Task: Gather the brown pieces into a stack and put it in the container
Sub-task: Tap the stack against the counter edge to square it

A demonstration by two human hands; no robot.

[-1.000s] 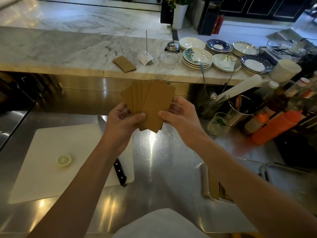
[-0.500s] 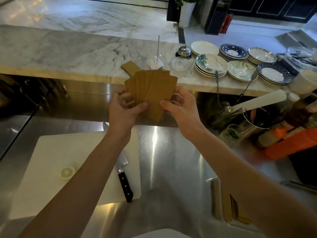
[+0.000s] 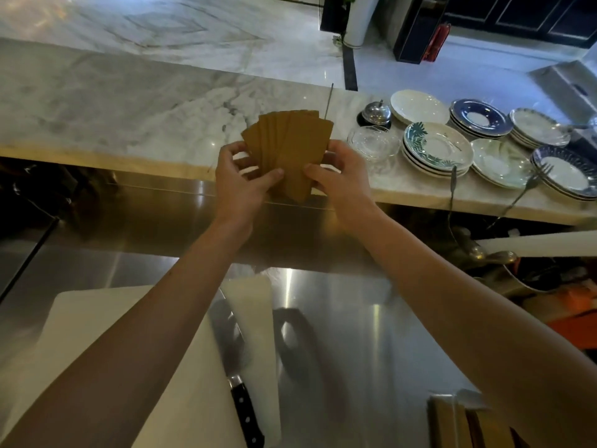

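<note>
Several flat brown pieces [image 3: 292, 147] are fanned out like cards, held up over the marble counter's near edge. My left hand [image 3: 240, 181] grips the fan from the left with its thumb on the front. My right hand [image 3: 339, 177] pinches the fan's right side and lower end. A steel container [image 3: 452, 418] with more brown pieces standing in it sits at the bottom right, partly hidden by my right forearm. The loose brown piece seen earlier on the marble is hidden behind the fan.
A white cutting board [image 3: 80, 318] with a black-handled knife [image 3: 235, 367] lies on the steel worktop [image 3: 355, 350] below. Stacks of saucers [image 3: 436, 147], a glass dish [image 3: 373, 142], a bell [image 3: 374, 113] and forks [image 3: 529, 185] crowd the marble counter [image 3: 113, 101] at right.
Both hands have carried the fan of brown pieces up and forward, from over the steel worktop to over the marble counter edge. The view has tilted forward with them.
</note>
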